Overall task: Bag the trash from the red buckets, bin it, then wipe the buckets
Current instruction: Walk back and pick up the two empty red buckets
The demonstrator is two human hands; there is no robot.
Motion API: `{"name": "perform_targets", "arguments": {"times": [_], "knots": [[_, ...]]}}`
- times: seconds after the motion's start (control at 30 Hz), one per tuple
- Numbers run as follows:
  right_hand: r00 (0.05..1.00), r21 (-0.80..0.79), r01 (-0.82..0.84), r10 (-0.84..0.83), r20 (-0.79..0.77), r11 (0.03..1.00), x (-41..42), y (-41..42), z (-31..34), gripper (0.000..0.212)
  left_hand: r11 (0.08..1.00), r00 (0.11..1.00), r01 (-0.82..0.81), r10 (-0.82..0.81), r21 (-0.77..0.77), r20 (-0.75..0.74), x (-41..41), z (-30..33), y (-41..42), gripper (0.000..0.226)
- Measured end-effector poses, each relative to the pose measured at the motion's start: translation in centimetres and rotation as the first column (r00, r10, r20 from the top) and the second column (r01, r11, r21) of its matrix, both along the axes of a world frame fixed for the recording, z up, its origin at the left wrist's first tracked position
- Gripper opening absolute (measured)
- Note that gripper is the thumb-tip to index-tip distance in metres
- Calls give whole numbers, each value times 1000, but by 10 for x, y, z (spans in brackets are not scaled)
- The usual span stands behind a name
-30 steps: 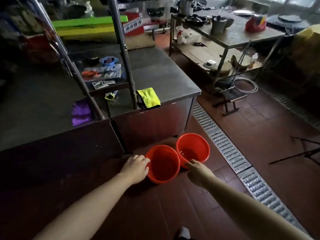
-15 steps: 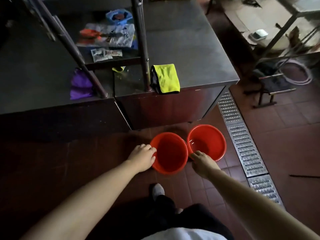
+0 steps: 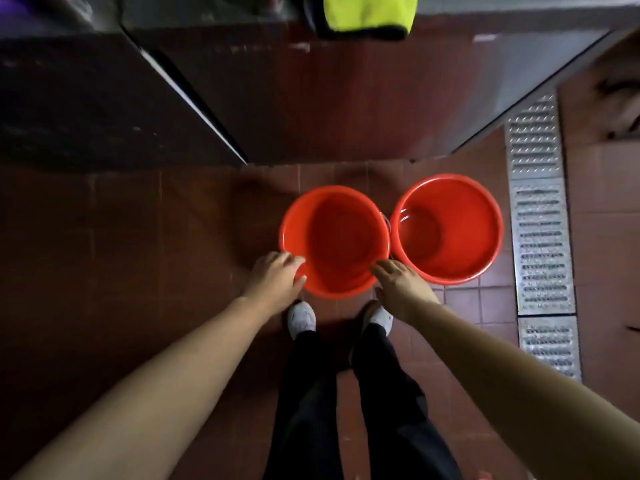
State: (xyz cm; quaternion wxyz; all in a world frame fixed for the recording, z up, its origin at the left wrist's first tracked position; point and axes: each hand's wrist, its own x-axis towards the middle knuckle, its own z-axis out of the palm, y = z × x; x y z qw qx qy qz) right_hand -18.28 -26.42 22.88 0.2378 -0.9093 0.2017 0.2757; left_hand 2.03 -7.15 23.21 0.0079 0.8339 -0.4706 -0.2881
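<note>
Head view — two red buckets: near bucket [image 3: 334,240] between left hand [image 3: 277,278] and right hand [image 3: 401,287], both hands slack, fingers at rim; far bucket [image 3: 448,228] beyond right hand. Both look emptied — wiping apparently left.

Yellow cloth [image 3: 369,15] — cut off by top edge.

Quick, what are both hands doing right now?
Left hand: open, fingers resting on the left bucket rim.
Right hand: open, holding nothing.

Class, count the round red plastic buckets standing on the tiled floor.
2. One round red plastic bucket stands between the left hand and right hand; the other red bucket is beside it, toward the metal floor grate.
</note>
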Motion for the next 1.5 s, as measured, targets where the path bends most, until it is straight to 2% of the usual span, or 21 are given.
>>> {"name": "perform_targets", "arguments": {"times": [0.17, 0.37, 0.43, 0.5, 0.57, 0.63, 0.73, 0.87, 1.0, 1.1, 1.23, 1.3, 1.37, 1.5], "knots": [[993, 21, -121, 121, 4, 992, -10, 5, -91, 54, 999, 997, -53, 54, 13, -56, -35, -107, 6, 44], [957, -103, -275, 282, 62, 956, -27, 23, -181, 55, 996, 997, 41, -37, 76, -63, -75, -217, 7, 61], [952, -94, -303, 305, 6, 948, -25, 25, -202, 58, 993, 997, 75, -71, 95, -44, -81, -243, 5, 66], [944, -85, -328, 324, -56, 941, -22, 26, -217, 52, 987, 994, 112, -111, 116, -16, -88, -263, 3, 68], [941, -110, -338, 332, -67, 935, -19, 25, -229, 52, 981, 991, 132, -136, 145, 14, -92, -279, 2, 68], [930, -151, -368, 365, -52, 917, -15, 24, -235, 58, 974, 986, 151, -160, 171, 40, -96, -290, 2, 65], [904, -293, -388, 423, 67, 874, -15, 22, -242, 39, 964, 977, 195, -208, 183, 54, -99, -301, 8, 57], [863, -359, -387, 471, 184, 849, -17, 20, -249, 35, 971, 971, 213, -223, 111, 88, -99, -302, 18, 43], [826, -397, -350, 479, 296, 849, -5, 19, -245, 30, 983, 970, 162, -141, -91, 200, -87, -295, 21, 24], [802, -405, -324, 475, 362, 855, 2, 15, -232, 29, 962, 957, 186, -131, -202, 257, -73, -280, 15, 13], [802, -398, -320, 469, 370, 860, 7, 11, -204, 30, 934, 924, 308, -248, -183, 290, -55, -248, 10, 14], [807, -390, -326, 468, 360, 861, 7, 8, -180, 28, 923, 918, 340, -284, -180, 278, -47, -220, 8, 14], [812, -389, -321, 462, 356, 864, 4, 4, -145, 22, 909, 909, 382, -338, -166, 242, -42, -181, 3, 24], [816, -393, -284, 436, 380, 874, 0, -4, -49, 16, 883, 889, 439, -399, -168, 226, -36, -70, -7, 27]]}}
